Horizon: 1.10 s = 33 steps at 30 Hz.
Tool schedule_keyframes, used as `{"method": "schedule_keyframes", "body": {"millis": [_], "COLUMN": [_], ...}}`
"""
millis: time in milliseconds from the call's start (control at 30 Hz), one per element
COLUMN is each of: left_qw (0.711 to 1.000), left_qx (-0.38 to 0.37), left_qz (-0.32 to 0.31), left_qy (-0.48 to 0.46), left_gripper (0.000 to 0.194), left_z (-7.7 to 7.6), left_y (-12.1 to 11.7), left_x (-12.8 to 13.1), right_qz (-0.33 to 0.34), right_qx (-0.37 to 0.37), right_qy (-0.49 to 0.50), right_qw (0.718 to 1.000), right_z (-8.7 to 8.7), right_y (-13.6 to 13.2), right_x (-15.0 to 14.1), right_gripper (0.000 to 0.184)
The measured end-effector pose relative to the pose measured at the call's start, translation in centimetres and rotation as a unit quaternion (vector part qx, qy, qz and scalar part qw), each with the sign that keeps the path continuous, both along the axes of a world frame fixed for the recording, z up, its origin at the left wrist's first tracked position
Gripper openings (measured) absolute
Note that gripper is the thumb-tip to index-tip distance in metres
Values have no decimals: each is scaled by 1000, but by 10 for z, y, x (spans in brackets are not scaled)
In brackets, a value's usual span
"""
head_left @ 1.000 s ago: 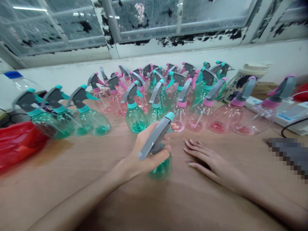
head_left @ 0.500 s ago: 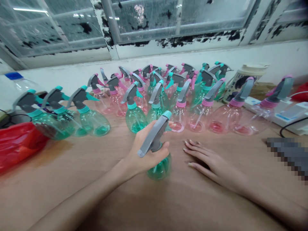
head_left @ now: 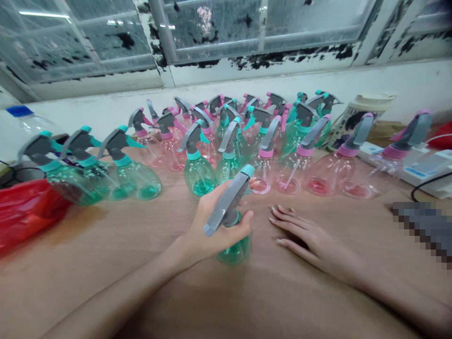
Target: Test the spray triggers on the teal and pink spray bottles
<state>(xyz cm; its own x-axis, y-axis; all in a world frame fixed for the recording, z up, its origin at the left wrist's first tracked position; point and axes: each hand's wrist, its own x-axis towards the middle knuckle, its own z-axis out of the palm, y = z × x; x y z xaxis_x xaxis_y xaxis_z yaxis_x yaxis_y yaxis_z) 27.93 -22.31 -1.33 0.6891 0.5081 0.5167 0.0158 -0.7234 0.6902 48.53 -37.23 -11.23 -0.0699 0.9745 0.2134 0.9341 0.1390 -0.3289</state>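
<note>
My left hand (head_left: 212, 226) is wrapped round the neck of a green spray bottle (head_left: 235, 252) with a grey and teal trigger head. The bottle stands upright on the wooden table (head_left: 151, 278); part of its neck and trigger is hidden by my fingers. To its right, my right hand (head_left: 300, 233) lies flat on the tabletop, fingers stretched out and holding nothing. Just beyond my hands are a green spray bottle (head_left: 199, 174) and a pink spray bottle (head_left: 263, 172), part of a row with several others.
Three green spray bottles (head_left: 141, 181) stand at the left, beside a red plastic bag (head_left: 31, 207). Many more bottles crowd the back by the wall. On the right are a patterned tumbler (head_left: 353, 120), a white device (head_left: 423, 165) with a cable, and a pixelated dark object (head_left: 423, 226).
The spray bottle's head has risen slightly, then come down again in my left hand, and my left thumb has shifted a little at its neck. My right hand stays where it was.
</note>
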Motion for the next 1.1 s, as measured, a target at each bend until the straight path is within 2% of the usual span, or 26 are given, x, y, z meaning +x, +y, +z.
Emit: {"method": "schedule_keyframes", "body": {"millis": [200, 500, 700, 933, 1000, 1100], "left_qw": [1000, 998, 995, 995, 993, 991], "left_qx": [1, -58, -69, -58, -65, -77], "left_qz": [5, 14, 18, 20, 25, 41], "left_qy": [2, 18, 63, 84, 91, 100], "left_gripper": [39, 45, 39, 65, 61, 42], "left_z": [-2, -2, 4, 5, 3, 0], "left_y": [1, -1, -2, -6, -6, -7], "left_x": [0, -1, -6, -18, -25, -36], "right_qz": [2, 3, 2, 10, 20, 15], "right_qx": [10, 8, 10, 5, -4, -13], "right_qy": [14, 25, 21, 14, 13, 6], "right_qw": [1000, 1000, 1000, 1000, 1000, 1000], "right_z": [-1, 1, 1, 9, 16, 31], "right_y": [1, 1, 4, 7, 10, 21], "right_x": [0, -1, -2, -2, -2, -2], "right_gripper": [49, 48, 48, 47, 44, 38]}}
